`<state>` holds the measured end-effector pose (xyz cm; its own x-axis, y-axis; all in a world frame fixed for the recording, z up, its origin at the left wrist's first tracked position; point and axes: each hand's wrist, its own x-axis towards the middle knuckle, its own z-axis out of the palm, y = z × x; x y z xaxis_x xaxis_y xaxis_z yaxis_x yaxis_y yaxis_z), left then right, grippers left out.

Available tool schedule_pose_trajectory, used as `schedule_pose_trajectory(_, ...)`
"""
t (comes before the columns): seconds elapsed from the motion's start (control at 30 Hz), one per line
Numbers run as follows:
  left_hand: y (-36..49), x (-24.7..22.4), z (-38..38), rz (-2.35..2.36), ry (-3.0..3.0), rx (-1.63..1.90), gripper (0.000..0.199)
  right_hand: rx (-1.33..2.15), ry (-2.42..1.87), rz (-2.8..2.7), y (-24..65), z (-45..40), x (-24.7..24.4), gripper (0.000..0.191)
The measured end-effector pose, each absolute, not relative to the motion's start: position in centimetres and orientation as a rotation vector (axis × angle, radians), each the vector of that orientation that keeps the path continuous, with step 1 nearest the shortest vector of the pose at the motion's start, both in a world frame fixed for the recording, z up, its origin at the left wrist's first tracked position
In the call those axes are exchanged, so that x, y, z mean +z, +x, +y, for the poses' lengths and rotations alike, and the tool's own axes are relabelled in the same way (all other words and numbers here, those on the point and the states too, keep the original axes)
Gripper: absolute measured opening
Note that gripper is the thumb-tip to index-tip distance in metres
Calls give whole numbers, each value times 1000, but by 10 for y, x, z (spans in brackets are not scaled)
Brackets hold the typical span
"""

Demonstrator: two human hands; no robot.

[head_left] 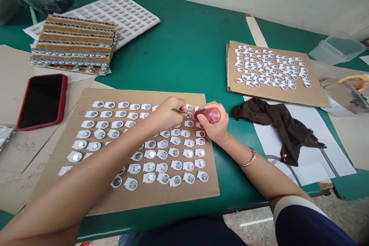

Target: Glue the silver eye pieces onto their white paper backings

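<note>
My left hand [168, 113] pinches thin metal tweezers [178, 110] over the upper right part of a cardboard sheet [115, 203]. Close beside it on the right, my right hand [216, 125] is wrapped round a small red bottle [208, 115], whose tip points left toward the tweezers. Rows of round silver discs on white paper tabs [150, 154] cover the sheet. My left forearm hides some of them. Whether the bottle's tip touches a disc cannot be made out.
A red-cased phone [42, 100] lies left of the sheet. Behind it are stacked cardboard strips with metal pieces [75, 42] and a white tray [135, 17]. At right are another disc-covered cardboard [276, 94], a dark cloth [276, 123] and a clear container [337, 48].
</note>
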<state>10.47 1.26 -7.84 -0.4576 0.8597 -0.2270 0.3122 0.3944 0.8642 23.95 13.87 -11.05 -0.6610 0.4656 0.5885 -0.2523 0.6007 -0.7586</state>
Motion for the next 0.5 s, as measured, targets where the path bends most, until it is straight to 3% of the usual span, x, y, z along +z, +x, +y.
schedule_pose_trajectory(0.5,105,-74,12,1970,1008,1018,4,1131,-146,-1982,239,139,-113,29)
